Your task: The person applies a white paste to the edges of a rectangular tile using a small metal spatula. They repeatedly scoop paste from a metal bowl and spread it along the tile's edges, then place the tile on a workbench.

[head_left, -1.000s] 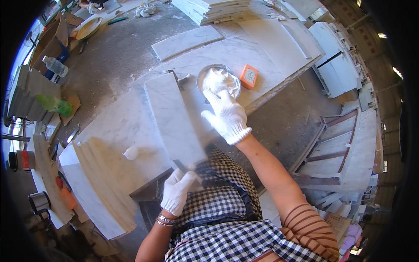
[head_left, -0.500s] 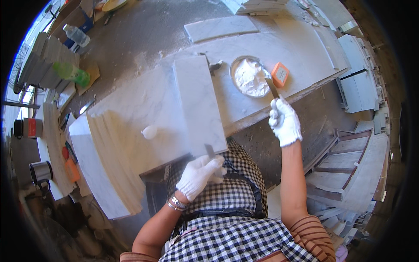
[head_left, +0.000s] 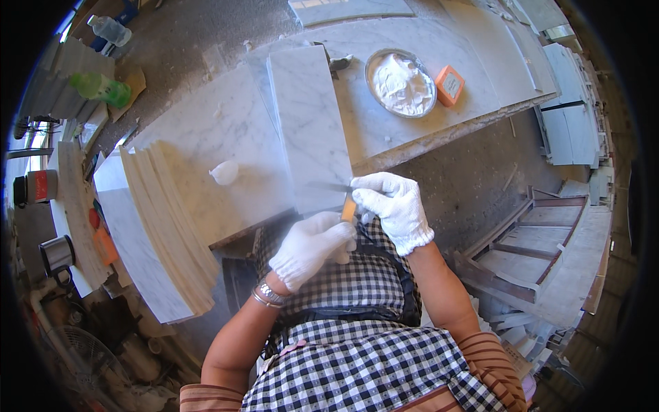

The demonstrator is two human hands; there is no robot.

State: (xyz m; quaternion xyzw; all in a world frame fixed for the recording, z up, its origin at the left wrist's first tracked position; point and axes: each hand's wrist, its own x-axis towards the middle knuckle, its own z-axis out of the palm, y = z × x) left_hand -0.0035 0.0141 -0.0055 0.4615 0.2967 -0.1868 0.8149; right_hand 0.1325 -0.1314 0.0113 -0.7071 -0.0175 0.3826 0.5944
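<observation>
My left hand, in a white knit glove, is closed on a small flat strip that looks orange-yellow at its upper end; the rest is hidden by the fingers. My right hand, gloved too, pinches a thin dark spatula-like blade, blurred and pointing left. The two hands are close together over the near end of a long white marble slab, the blade just above the strip. Beyond them, a round metal bowl holds white paste, with an orange box beside it.
A crumpled white lump lies on the marble tabletop. Stacked slabs lean at the left edge. Green and clear bottles stand far left. A wooden frame lies low on the right.
My right hand has come from beside the bowl, down and left, to my left hand, bringing the blade along. The strip in my left hand now looks orange-yellow instead of grey. The view has shifted.
</observation>
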